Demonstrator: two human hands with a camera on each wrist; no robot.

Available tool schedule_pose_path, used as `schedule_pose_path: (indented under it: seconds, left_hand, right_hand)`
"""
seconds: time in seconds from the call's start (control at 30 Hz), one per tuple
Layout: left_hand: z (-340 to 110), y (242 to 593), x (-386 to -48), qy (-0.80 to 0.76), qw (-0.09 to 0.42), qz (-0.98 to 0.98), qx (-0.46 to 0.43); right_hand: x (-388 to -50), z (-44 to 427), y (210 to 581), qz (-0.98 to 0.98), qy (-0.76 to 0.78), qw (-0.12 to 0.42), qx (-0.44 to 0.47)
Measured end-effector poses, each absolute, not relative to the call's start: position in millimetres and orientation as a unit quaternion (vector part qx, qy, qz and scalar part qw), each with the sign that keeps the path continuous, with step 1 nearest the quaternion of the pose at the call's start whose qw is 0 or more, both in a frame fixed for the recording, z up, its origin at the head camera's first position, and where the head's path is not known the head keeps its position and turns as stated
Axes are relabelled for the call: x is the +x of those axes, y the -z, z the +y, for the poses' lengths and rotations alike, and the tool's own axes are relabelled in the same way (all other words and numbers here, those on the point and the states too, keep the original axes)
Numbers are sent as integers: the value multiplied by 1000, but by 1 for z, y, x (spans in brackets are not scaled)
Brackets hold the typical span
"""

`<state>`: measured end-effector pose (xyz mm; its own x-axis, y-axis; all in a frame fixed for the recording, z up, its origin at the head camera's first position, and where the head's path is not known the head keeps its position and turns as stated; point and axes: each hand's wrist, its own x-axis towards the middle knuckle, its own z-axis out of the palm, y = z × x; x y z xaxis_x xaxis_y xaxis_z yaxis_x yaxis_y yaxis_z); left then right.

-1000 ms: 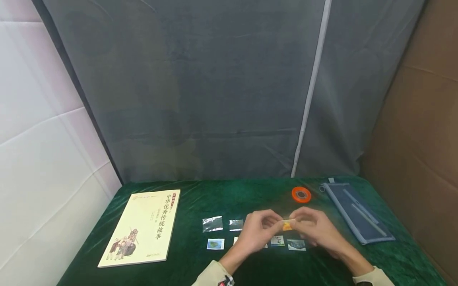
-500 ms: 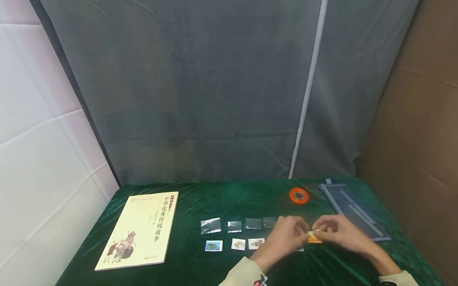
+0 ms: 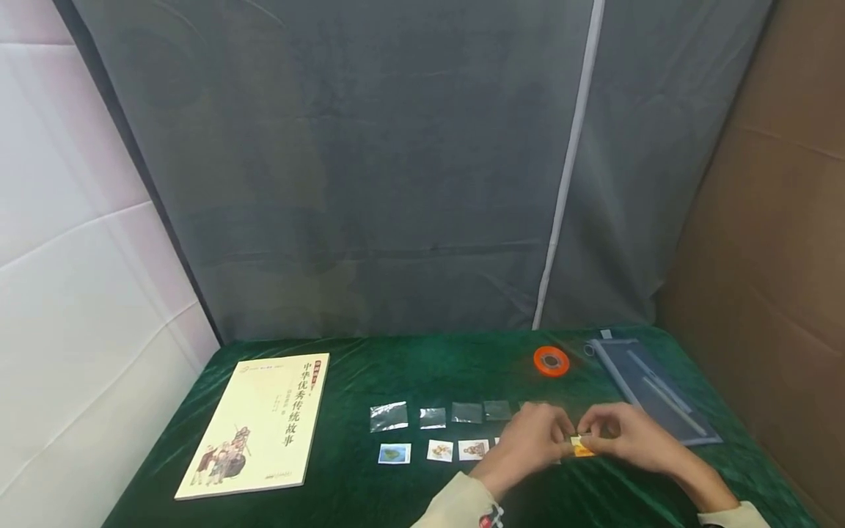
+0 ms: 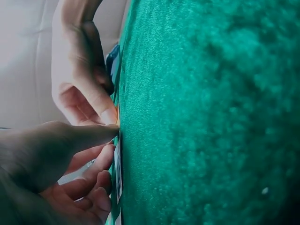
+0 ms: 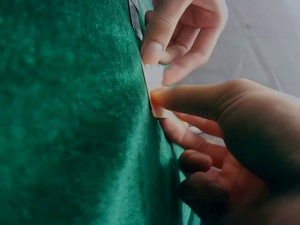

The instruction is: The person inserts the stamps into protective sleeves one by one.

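A small yellow-orange picture stamp (image 3: 582, 446) lies low at the green cloth, at the right end of a row of stamps. My right hand (image 3: 634, 434) pinches it; in the right wrist view the thumb presses the stamp's (image 5: 154, 77) face, fingers behind it. On its other edge my left hand (image 3: 533, 438) holds it between thumb and fingertips. Left of the hands lie a blue-green stamp (image 3: 394, 453) and two pale figure stamps, one of them a seated figure (image 3: 473, 449). The left hand covers the rest of the row.
Clear plastic sleeves (image 3: 466, 413) lie in a row behind the stamps. An orange tape-like disc (image 3: 551, 361) is farther back. A dark blue mesh pouch (image 3: 653, 389) lies at right, a cream book (image 3: 254, 425) at left. Grey fabric (image 3: 396, 183) hangs behind the table.
Both hands have moved right and down with the stamp, bringing it from above the row to the cloth at the row's right end. Sleeves and stamps at left have come into view.
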<state>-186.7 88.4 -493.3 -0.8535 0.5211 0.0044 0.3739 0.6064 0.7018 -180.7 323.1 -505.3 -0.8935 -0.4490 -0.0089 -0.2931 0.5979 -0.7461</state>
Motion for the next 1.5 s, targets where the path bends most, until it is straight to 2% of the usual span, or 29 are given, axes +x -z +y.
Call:
schedule_pose_path:
  seconds: [0.33,0.5,0.7,1.13,1.5]
  left_hand:
    - [73,492,-195,-346,65,891,286]
    - [54,494,-202,-351,27,895,274]
    - [42,495,-212,-315,-18,907,279]
    - [41,498,-219,-256,7,933,255]
    - [41,497,-220,-233,-8,938,257]
  right_hand:
    - [-180,317,500,909,343,46,-231]
    - [-178,308,497,908,346,18,-237]
    - [-176,289,503,892,369,19,-262]
    - [-175,272,509,894,351,43,-274]
    - [-175,272,510,865,410,59,-285]
